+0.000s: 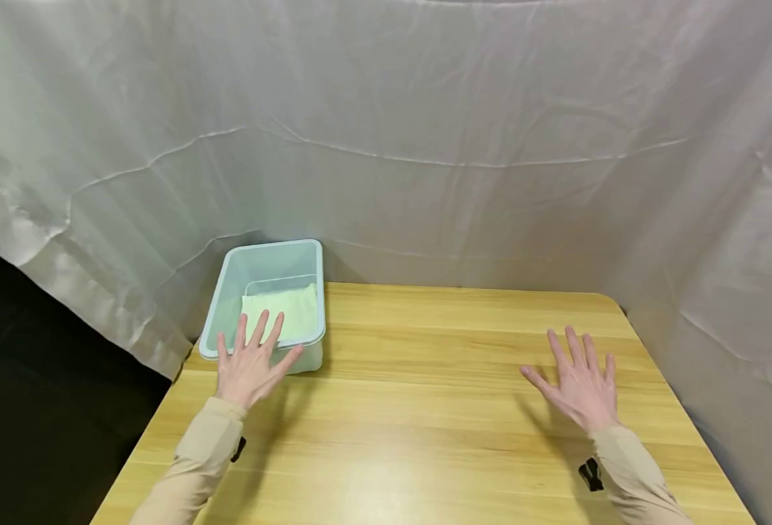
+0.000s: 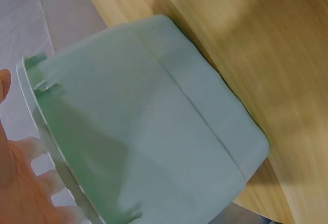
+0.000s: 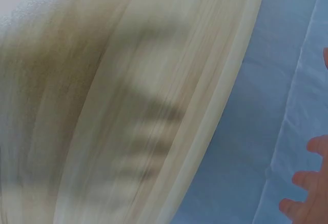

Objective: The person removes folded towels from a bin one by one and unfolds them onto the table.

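A pale blue-green plastic bin (image 1: 267, 251) stands at the table's back left corner, with a folded light green cloth (image 1: 287, 310) lying inside. My left hand (image 1: 248, 368) is spread at the bin's near rim, its fingers straight and overlapping the opening in the head view. In the left wrist view the bin's outer wall (image 2: 148, 111) fills the middle, and the left fingers (image 2: 48, 180) show beside the rim. Over the right side of the table my right hand (image 1: 582, 386) is held with fingers spread, nothing in it, casting a shadow on the wood.
The wooden table (image 1: 425, 394) has a rounded back right corner. Pale grey curtains (image 1: 458, 146) hang behind it and along both sides. A black area (image 1: 44, 386) lies beyond the left edge. Each sleeve has a small dark strap piece (image 1: 591, 474) near the wrist.
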{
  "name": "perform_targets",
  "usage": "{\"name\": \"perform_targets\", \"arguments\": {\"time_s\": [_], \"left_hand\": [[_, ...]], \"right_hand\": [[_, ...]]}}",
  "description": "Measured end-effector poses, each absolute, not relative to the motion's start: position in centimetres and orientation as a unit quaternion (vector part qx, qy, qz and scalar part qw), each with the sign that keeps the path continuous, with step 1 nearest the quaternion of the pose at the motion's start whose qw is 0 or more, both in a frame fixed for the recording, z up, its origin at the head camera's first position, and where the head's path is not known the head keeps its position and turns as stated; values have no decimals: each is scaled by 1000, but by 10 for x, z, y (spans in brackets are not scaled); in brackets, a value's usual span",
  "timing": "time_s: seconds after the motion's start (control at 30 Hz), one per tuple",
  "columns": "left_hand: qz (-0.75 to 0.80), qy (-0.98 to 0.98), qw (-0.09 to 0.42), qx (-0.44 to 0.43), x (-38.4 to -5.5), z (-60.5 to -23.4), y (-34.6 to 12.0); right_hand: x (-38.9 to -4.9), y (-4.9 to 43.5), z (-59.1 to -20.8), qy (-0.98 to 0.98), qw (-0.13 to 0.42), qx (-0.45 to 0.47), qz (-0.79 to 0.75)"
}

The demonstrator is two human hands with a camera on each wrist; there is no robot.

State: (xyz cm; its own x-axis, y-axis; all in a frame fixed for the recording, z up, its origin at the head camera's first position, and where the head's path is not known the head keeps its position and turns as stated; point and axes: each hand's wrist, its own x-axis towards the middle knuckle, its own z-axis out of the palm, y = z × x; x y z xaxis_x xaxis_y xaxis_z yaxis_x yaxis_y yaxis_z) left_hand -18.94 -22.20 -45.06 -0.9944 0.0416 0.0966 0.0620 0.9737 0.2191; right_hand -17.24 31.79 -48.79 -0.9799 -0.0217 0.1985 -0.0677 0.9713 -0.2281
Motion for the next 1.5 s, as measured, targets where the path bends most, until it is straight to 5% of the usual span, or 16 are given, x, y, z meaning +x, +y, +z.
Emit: {"name": "perform_targets", "arguments": {"time_s": [0.3, 0.7, 1.07, 1.5], "left_hand": [[-176, -984, 18, -18, -200, -441, -238], [-293, -955, 47, -13, -217, -428, -272], [-407, -910, 53, 57, -223, -430, -306], [-490, -862, 28, 130, -228, -449, -333]], "right_hand": [[-177, 322, -484, -984, 87, 26, 153], [-183, 332, -477, -961, 81, 47, 258], [-181, 339, -474, -933, 41, 39, 357], [-183, 345, -481, -905, 61, 63, 417]]}}
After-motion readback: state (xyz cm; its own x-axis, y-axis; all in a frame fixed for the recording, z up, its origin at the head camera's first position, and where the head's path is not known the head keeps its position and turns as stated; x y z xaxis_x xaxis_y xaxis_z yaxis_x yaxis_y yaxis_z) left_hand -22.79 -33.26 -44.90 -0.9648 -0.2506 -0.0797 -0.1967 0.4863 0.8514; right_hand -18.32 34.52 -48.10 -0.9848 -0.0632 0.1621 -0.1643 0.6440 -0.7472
